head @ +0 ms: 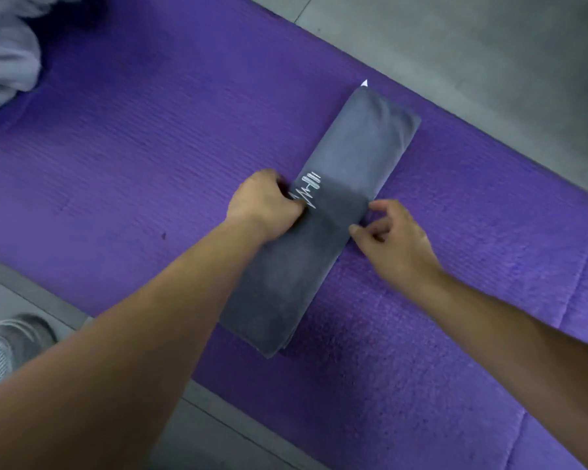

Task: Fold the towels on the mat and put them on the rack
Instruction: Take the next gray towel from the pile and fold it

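Head view: grey towel (353, 154) lies between left hand (262, 201) gripping one edge, right hand (394, 239) pinching the other.

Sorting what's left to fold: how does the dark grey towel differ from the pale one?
The dark grey towel lies folded in a flat strip; the pale towel is a crumpled heap. The dark grey towel is gripped by the left hand and right hand; the pale towel is untouched. Both lie on the purple mat.
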`<move>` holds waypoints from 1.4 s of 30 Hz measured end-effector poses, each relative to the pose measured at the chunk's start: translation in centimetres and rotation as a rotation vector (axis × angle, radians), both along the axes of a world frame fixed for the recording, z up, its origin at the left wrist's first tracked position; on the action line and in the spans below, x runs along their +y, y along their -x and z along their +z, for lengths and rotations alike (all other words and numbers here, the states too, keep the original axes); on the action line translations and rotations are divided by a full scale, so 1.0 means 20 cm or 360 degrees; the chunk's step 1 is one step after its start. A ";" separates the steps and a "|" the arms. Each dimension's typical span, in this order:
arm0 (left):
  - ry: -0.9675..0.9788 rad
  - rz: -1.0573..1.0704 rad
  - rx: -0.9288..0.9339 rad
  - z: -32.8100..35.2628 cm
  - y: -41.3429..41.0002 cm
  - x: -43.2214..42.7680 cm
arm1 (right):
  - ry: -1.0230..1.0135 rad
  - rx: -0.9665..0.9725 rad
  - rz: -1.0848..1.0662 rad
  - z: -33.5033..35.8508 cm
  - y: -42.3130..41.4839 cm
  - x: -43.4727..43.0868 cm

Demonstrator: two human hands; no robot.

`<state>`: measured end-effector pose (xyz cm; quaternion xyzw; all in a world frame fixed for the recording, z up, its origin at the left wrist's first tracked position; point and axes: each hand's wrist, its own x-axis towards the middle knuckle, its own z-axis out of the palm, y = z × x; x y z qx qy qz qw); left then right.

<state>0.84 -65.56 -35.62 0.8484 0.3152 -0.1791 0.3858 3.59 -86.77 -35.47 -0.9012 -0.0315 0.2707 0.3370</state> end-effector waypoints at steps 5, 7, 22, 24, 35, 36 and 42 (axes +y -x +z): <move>0.0447 0.0059 -0.0038 0.04 -0.04 0.02 | -0.0185 0.0176 -0.0280 0.01 0.00 0.02; 0.0720 0.0144 -0.0069 0.07 -0.02 -0.01 | -0.0349 0.0328 -0.0436 0.01 -0.01 0.00; 0.0518 -0.0645 -0.0611 0.57 -0.09 -0.21 | -0.1060 -0.0231 -0.0195 0.46 -0.03 -0.23; 0.0094 -0.0846 -0.0679 0.62 -0.11 -0.20 | -0.0740 -0.0385 -0.0061 0.51 -0.04 -0.27; 0.0967 -0.0616 -0.0846 0.63 0.05 -0.31 | -0.0529 -0.0494 0.0155 0.68 0.03 -0.46; 0.1028 -0.0527 -0.0814 0.64 0.04 -0.34 | -0.0683 -0.0368 0.0053 0.67 0.04 -0.46; 0.0820 -0.0108 -0.0459 0.41 -0.15 -0.45 | -0.1009 0.0112 -0.0716 0.37 -0.05 -0.36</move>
